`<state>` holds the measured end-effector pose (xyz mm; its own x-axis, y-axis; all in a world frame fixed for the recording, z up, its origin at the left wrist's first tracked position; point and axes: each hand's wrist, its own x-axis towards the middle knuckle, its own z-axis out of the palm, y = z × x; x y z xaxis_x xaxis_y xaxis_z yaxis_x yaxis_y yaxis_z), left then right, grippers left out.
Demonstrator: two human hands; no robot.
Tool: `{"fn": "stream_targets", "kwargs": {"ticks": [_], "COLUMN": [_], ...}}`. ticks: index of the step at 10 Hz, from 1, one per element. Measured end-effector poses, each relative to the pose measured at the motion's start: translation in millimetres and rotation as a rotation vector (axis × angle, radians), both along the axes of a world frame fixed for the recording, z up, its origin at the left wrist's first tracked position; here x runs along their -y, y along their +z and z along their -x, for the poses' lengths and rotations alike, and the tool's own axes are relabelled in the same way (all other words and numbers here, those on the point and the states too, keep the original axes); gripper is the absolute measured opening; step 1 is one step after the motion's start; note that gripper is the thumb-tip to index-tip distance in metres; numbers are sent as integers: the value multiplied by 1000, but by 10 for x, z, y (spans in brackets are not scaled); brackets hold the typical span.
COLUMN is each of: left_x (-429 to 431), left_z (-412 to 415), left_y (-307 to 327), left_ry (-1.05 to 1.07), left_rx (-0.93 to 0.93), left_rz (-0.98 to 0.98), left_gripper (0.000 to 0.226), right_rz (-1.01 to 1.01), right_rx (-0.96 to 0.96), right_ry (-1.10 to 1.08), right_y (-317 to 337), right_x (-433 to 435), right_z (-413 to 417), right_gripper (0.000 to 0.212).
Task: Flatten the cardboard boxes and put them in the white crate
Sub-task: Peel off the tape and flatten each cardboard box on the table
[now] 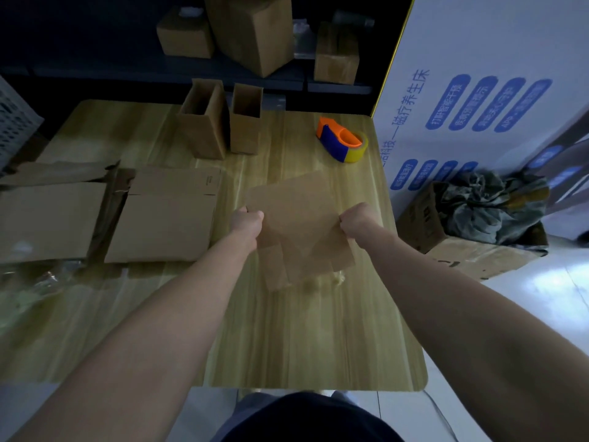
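Head view: left hand point(247, 220) and right hand point(357, 220) are gripping, fingers curled, opposite edges of a flattened box point(299, 218) above the table point(302, 339). Beyond the fingers, open boxes point(204, 122) and a tape dispenser point(342, 140) are standing. Left of them, flat sheets point(165, 218) are lying, with the white crate point(16, 122) further left. A panel point(478, 43) on the right is showing "磁疗养生床".
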<state>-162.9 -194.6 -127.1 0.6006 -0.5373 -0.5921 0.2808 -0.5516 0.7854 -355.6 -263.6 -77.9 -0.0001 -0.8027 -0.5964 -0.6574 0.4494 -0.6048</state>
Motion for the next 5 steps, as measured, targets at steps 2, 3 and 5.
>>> {"fn": "stream_targets", "kwargs": {"ticks": [2,3,5], "left_x": [28,-51,-251], "left_z": [-72,-332,-583], "left_y": [4,89,-44], "left_ry": [-19,13,-96], "left_rx": [55,115,222], "left_rz": [-26,-70,-186], "left_gripper": [38,39,49], "right_rz": [-88,138,168], "right_rx": [-12,-199,-110], "right_ry": [76,1,-16], "right_y": [25,51,65], "right_x": [55,119,277], "right_z": [-65,243,377], "right_gripper": [27,27,16]}}
